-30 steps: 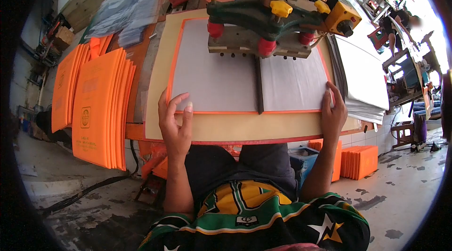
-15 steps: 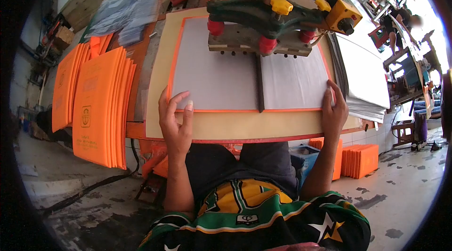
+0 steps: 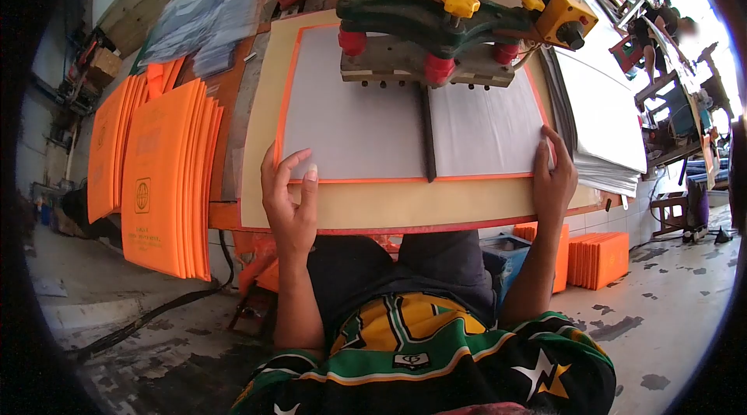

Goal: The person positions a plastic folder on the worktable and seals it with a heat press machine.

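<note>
An orange-edged cover with pale grey sheets (image 3: 350,127) lies flat and spread out on a cream board (image 3: 373,205). A dark strip (image 3: 429,135) runs down between its two sheets. At the cover's lower left corner is my left hand (image 3: 292,197), fingers apart and touching the edge. My right hand (image 3: 553,174) rests at the lower right corner, its fingers also apart. Above the cover's far part stands a green press head (image 3: 443,26) with yellow knobs, red mounts and a metal bar. The bar hides part of the cover's far side.
Orange folders (image 3: 167,182) stand at the left edge, with clear plastic sheets (image 3: 206,10) behind them. White sheets (image 3: 599,112) are stacked at the right. A yellow control box (image 3: 566,14) sits beside the press. More orange folders (image 3: 597,259) lie low right. Another person (image 3: 661,26) is far right.
The view has shifted slightly. Both hands stay at the cover's lower corners, and the cover and press look otherwise the same.
</note>
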The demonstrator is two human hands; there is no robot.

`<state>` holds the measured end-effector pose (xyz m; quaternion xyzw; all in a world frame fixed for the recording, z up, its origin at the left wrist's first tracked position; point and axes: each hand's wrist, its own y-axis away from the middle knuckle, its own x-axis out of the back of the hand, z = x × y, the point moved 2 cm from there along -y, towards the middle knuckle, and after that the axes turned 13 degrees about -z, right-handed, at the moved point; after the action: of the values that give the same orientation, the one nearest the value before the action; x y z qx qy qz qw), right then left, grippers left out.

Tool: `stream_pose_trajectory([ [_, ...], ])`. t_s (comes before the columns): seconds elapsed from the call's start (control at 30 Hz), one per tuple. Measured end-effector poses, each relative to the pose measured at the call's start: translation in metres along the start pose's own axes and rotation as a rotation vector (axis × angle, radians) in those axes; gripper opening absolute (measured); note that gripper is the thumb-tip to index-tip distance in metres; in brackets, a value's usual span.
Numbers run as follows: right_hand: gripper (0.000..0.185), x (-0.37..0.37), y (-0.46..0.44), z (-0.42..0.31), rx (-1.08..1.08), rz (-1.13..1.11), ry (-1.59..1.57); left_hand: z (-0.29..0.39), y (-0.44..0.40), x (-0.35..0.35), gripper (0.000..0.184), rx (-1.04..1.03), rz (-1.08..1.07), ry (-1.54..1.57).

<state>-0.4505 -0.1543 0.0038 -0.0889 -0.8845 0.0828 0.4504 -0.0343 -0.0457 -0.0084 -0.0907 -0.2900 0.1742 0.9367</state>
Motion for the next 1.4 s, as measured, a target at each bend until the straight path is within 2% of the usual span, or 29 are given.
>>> stream_pose_trajectory([
  [0.2,0.037,-0.001,0.001,-0.002,-0.042,-0.008,0.001,-0.003,0.000,0.000,0.030,-0.007,0.008,0.031],
  [0.27,0.038,-0.003,0.000,0.002,0.027,0.050,0.026,0.000,0.000,0.000,0.029,0.013,-0.004,0.062],
  [0.47,0.037,-0.001,0.000,0.000,-0.030,-0.008,0.012,0.000,0.000,0.000,0.029,-0.023,0.001,0.038],
  [0.8,0.037,-0.002,-0.001,0.001,0.034,0.038,0.041,-0.002,-0.001,0.000,0.030,-0.031,0.017,0.009],
  [1.4,0.036,-0.002,-0.001,0.003,-0.007,0.002,0.016,-0.001,0.000,0.000,0.030,-0.004,-0.006,0.014],
])
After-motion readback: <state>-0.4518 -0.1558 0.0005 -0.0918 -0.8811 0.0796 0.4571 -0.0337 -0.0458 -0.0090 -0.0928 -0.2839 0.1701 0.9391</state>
